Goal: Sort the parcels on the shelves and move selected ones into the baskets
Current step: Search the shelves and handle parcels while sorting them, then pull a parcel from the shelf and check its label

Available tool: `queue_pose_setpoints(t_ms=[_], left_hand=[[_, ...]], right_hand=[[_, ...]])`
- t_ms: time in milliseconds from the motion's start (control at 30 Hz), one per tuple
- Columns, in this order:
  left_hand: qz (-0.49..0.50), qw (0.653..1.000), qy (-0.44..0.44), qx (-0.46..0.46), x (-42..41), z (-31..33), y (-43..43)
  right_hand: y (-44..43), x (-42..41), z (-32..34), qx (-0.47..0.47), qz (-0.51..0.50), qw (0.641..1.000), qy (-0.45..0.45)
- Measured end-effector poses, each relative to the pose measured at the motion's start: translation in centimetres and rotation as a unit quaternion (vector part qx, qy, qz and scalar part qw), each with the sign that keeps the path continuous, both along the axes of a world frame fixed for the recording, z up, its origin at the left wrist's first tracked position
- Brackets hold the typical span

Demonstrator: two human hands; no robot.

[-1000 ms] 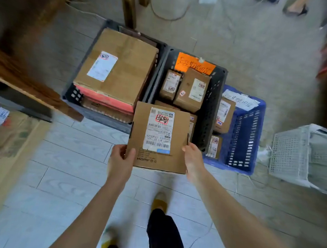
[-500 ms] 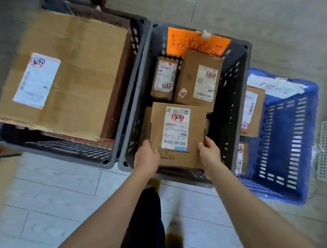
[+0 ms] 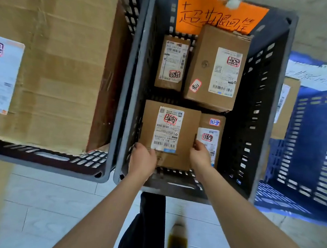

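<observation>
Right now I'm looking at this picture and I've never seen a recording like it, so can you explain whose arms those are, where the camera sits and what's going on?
No machine here: the camera is worn on a person's head and looks down, so both bare arms are the wearer's own. The left hand and right hand grip a cardboard parcel at its near corners, inside the middle grey basket, which stands on a tiled floor and carries an orange handwritten sign. Also in it are a small parcel, a larger parcel and a half-hidden parcel beside the held one. Whether the held one rests on the bottom, I cannot tell. Left of it, a second grey basket holds a big carton; on the right, a blue basket holds at least one more box.
</observation>
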State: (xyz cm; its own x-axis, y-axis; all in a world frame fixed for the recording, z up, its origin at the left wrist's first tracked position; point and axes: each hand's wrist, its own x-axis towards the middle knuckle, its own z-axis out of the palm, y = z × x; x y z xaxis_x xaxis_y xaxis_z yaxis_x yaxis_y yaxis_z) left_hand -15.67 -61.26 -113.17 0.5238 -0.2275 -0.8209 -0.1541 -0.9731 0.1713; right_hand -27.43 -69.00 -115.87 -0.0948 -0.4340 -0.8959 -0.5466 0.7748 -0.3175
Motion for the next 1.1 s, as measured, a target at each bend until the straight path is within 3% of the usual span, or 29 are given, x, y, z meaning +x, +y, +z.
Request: queue_pose_setpoints(t_ms=[333,600,800,1100], left_hand=[[0.178,0.971,0.011,-0.157,-0.7,13.5,2.4],[0.324,0.913,-0.052,-0.242,0.3,31.3,12.8],[0.427,0.865,-0.125,-0.233,1.8,41.4,26.9],[0.574,0.749,-0.254,-0.212,-2.1,48.2,59.2]], right_hand=[[-1.2,2.2,15.6,-0.057,0.111,0.991,-0.043],[5.5,5.9,32.9,-0.111,0.281,0.941,-0.150],[17.7,11.8,42.3,-0.132,0.403,0.878,-0.223],[49.6,15.2,48.6,-0.113,0.572,0.749,-0.314]])
